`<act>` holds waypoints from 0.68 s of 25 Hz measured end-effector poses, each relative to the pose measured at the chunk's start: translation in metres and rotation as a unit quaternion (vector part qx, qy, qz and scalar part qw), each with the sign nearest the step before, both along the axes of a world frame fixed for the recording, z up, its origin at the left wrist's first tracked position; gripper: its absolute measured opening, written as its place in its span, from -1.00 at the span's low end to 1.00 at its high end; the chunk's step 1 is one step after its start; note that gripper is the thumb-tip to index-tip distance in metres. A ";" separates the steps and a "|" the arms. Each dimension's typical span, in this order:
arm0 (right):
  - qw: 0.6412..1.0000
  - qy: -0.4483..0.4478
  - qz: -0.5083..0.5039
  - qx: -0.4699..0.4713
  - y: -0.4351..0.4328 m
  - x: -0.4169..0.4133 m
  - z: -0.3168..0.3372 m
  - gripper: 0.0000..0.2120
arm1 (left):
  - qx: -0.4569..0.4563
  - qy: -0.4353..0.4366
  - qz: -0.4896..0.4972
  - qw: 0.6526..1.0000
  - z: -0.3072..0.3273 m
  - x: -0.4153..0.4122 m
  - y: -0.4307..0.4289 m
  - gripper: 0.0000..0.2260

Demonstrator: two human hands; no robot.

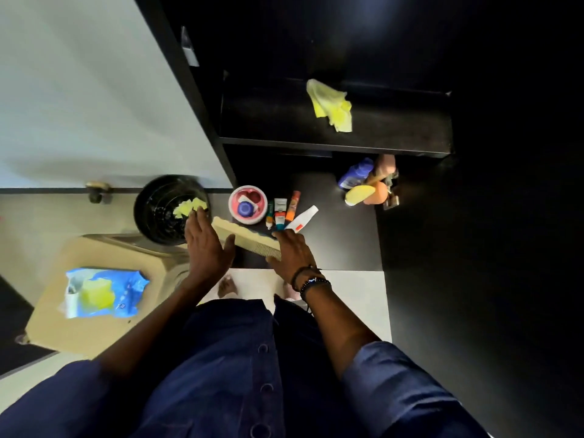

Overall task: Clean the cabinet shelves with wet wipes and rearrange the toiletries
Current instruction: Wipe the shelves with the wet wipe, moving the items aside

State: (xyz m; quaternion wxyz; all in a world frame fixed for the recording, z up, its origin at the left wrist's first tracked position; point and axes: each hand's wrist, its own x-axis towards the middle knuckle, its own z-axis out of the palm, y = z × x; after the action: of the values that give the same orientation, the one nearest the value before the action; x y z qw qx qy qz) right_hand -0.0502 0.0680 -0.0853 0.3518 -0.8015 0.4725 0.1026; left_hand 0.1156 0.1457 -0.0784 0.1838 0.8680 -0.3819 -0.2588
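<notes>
A crumpled yellow wet wipe (330,105) lies on the upper black cabinet shelf (271,121). On the lower black surface stand a pink round container (248,204), several small tubes (279,211), a white tube (302,217) and a blue bottle (355,173) beside yellow and orange items (368,193). A large beige comb (246,238) lies at the front edge. My right hand (294,252) rests flat on the comb's right end, fingertips at the tubes. My left hand (205,245) is spread over the bin's rim, its thumb by the comb, above a yellow wipe (189,208) in the bin.
A black round bin (158,213) stands on the floor left of the cabinet. An open blue wet-wipes pack (104,292) lies on a beige stool (79,330) at the lower left. A white wall is at the upper left. The cabinet's right side is dark.
</notes>
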 end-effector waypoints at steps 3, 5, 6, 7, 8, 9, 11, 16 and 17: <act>0.999 0.017 0.014 -0.027 -0.001 0.013 -0.006 -0.45 | 0.012 0.099 0.014 0.995 -0.008 0.018 0.004 -0.35; 0.999 0.031 0.010 -0.042 0.002 0.017 -0.010 -0.49 | 0.012 0.183 0.057 0.981 -0.007 0.020 0.003 -0.54; 0.998 0.039 0.006 -0.048 0.004 0.017 -0.011 -0.50 | 0.005 0.217 0.077 0.973 -0.006 0.017 0.003 -0.61; 0.997 0.046 0.003 -0.055 0.007 0.016 -0.011 -0.50 | -0.002 0.234 0.091 0.968 -0.004 0.014 0.002 -0.65; 0.997 0.053 0.002 -0.059 0.011 0.015 -0.012 -0.49 | -0.007 0.236 0.099 0.967 -0.002 0.010 0.000 -0.65; 0.996 0.061 0.003 -0.061 0.013 0.013 -0.013 -0.48 | 0.002 0.217 0.101 0.971 -0.002 0.008 -0.001 -0.62; 0.995 0.075 0.014 -0.058 0.017 0.010 -0.017 -0.44 | 0.041 0.178 0.109 0.977 -0.008 0.012 -0.003 -0.50; 0.995 0.072 -0.029 -0.068 0.025 0.008 -0.026 -0.44 | 0.040 0.270 0.159 0.949 -0.042 0.034 -0.005 -0.45; 0.995 0.067 -0.033 -0.072 0.026 0.008 -0.025 -0.47 | 0.034 0.291 0.160 0.943 -0.042 0.035 -0.007 -0.50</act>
State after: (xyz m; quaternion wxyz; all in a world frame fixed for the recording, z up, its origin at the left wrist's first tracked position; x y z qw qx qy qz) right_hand -0.0425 0.0937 -0.1107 0.2638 -0.8003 0.5270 0.1103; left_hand 0.1502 0.1390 -0.1206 0.2960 0.8104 -0.1592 -0.4798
